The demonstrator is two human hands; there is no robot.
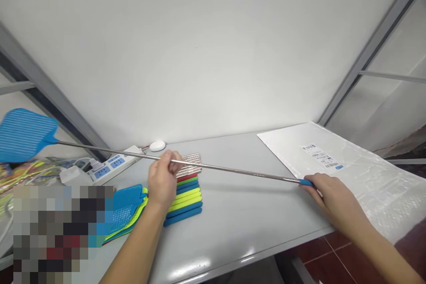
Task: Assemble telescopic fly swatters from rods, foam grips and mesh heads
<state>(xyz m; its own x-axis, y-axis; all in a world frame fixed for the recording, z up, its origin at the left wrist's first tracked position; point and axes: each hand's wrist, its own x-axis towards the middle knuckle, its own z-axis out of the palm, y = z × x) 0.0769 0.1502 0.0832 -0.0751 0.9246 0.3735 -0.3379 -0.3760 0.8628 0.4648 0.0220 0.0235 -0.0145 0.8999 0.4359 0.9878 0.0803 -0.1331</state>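
I hold a blue fly swatter (25, 134) stretched out across the table, its telescopic metal rod (233, 170) extended. My right hand (328, 195) grips the blue handle end at the right. My left hand (163, 178) pinches the rod near its middle. The swatter's blue mesh head hangs in the air at the far left. Below my left hand lies a stack of collapsed fly swatters (184, 197) with blue, green, yellow and red handles and short metal rods.
A grey table (239, 226) stands against a white wall. A clear plastic bag with a label (336, 159) lies at the right. A white power strip (111, 164) and a small white round object (157, 145) sit at the back left. A blurred area covers the lower left.
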